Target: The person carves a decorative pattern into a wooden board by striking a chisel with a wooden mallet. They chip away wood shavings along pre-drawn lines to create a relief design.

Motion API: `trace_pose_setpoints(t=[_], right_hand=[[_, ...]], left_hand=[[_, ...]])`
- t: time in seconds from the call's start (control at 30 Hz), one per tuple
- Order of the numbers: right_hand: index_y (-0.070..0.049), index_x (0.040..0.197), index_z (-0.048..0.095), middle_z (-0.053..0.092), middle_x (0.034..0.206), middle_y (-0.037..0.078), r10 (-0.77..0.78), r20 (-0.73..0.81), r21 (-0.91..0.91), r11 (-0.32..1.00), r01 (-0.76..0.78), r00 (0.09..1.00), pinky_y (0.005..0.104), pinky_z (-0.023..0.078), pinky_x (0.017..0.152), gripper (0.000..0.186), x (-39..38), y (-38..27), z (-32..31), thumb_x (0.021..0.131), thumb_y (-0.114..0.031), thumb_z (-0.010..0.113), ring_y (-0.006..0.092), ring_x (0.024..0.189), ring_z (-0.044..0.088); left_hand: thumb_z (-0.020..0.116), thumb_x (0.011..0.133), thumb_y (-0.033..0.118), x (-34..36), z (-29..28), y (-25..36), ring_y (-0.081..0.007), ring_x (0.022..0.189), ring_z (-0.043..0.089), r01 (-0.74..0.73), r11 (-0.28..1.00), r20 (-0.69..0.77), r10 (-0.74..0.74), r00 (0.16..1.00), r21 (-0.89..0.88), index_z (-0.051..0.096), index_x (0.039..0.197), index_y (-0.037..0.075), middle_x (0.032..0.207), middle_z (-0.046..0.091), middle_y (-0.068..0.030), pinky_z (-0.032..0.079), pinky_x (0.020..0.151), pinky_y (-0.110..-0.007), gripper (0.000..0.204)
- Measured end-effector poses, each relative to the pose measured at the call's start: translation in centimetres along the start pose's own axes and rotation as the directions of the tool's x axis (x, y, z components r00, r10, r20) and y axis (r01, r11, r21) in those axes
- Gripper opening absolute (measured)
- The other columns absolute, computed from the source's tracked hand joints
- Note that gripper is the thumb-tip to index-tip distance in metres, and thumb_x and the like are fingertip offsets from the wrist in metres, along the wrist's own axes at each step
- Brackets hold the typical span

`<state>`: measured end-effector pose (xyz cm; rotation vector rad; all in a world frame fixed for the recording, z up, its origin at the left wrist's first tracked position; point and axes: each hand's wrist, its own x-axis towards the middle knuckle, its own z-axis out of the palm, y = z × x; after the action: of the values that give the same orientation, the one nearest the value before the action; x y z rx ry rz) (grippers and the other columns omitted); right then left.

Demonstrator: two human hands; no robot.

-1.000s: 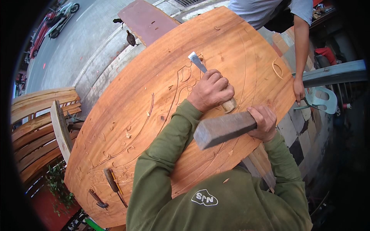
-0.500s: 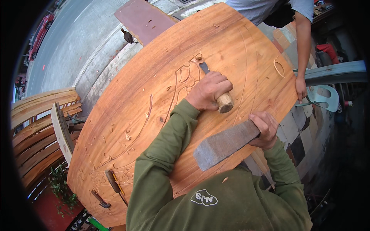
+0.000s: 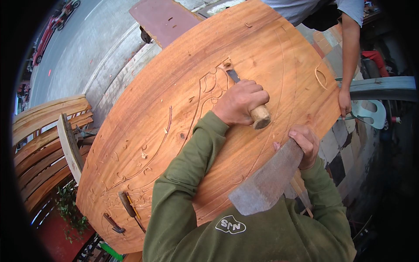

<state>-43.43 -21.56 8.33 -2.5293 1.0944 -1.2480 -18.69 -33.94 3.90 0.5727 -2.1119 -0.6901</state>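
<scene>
On the big oval wooden slab (image 3: 262,56), right about the middle of it, my left hand (image 3: 239,101) is wrapped tight around the wooden handle of a chisel (image 3: 257,114), fingers fully closed, with the metal blade poking out toward the far side of the slab and its tip sitting in the carved floral outline (image 3: 208,89). My right hand (image 3: 305,144) is off the near edge of the slab, fist closed on a heavy wooden block mallet (image 3: 267,181), which hangs raised and angled back toward my chest, well clear of the chisel's butt end.

Only one view here, the head cam, so that's all I've got.

What I reckon could go wrong: the butt of the handle sticks out just past my knuckles, so a sloppy swing lands on my fingers instead of the wood. Also, the blade is right on a thin carved line, so too hard a hit or a tilted chisel could split along the grain and wreck the curl. And there's another person's hand (image 3: 345,102) resting on the right edge of the slab, which isn't far from the swing path.

Count: one slab, one chisel in hand, one mallet, two spare tools (image 3: 126,204) lying at the near-left end of the slab, my two hands, one hand from the other person, a few loose shavings.
</scene>
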Motion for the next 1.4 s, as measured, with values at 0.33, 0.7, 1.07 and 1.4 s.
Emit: trace_pose_setpoints(t=[0.33,0.7,1.07,1.4], right_hand=[[-0.009,0.135,0.060,0.070,0.102,0.013,-0.121,-0.030,-0.050,0.992,0.119,0.992,0.0440,0.057,0.069,0.073,-1.3,3.7,1.0,0.070,-0.020,0.091,0.0337,0.081,0.072],[-0.013,0.135,0.059,0.067,0.099,0.010,-0.115,0.088,-0.162,0.978,0.128,0.989,0.0416,0.057,0.068,0.068,0.2,4.6,0.7,0.075,-0.023,0.089,0.0299,0.083,0.071],[-0.013,0.133,0.058,0.063,0.099,0.009,-0.141,0.302,-0.224,0.951,0.214,0.943,0.0399,0.056,0.064,0.058,1.7,6.6,0.6,0.082,-0.015,0.086,0.0283,0.077,0.068],[-0.012,0.133,0.058,0.063,0.097,0.007,-0.121,0.287,-0.233,0.953,0.192,0.950,0.0419,0.056,0.066,0.060,1.7,5.6,-0.4,0.078,-0.012,0.082,0.0274,0.078,0.068]], left_hand=[[0.085,0.071,0.013,-0.7,0.2,-0.7,-0.0303,0.085,0.061,-0.073,0.997,0.032,0.071,0.997,0.041,0.064,0.092,0.012,0.085,0.058,-0.0062,0.048,0.078,-0.042,0.029],[0.084,0.068,0.011,-1.0,0.3,-1.2,-0.0289,0.088,0.058,-0.075,0.997,0.030,0.075,0.997,0.026,0.062,0.089,0.015,0.087,0.055,-0.0034,0.047,0.084,-0.042,0.031],[0.085,0.069,0.010,-1.4,-0.1,-1.5,-0.0312,0.094,0.058,-0.076,0.992,0.159,0.059,0.986,0.103,0.066,0.094,0.013,0.093,0.059,-0.0056,0.048,0.085,-0.044,0.031],[0.083,0.067,0.006,-1.0,-0.2,-1.3,-0.0316,0.095,0.056,-0.012,0.993,0.146,-0.005,0.989,0.117,0.060,0.089,0.014,0.091,0.055,-0.0047,0.048,0.087,-0.043,0.034]])
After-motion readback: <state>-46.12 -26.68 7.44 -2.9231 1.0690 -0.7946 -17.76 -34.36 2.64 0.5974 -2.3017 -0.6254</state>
